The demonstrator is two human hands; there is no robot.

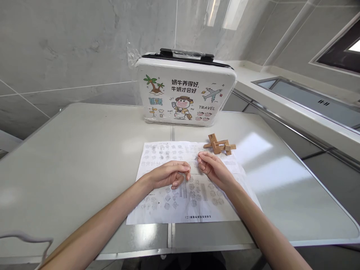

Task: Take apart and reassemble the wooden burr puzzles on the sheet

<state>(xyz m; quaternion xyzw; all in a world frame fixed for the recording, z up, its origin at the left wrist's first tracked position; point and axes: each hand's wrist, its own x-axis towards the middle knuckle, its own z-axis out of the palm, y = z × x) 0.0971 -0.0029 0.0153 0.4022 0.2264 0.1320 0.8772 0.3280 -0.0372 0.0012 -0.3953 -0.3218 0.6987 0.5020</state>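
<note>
In the head view, a white case (185, 93) stands upright at the back of the table (70, 157), beyond a printed sheet (140, 214); joined wooden pieces (216, 147) lie at its far right corner, near the right hand (216, 169); both it and the left hand (168, 173) curl loosely, any grip untellable

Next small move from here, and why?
Probably reach the right hand slightly forward to the wooden blocks: they sit just beyond it, at the far right corner of the printed sheet, and no block shows in that hand. The left hand is farther away.
</note>
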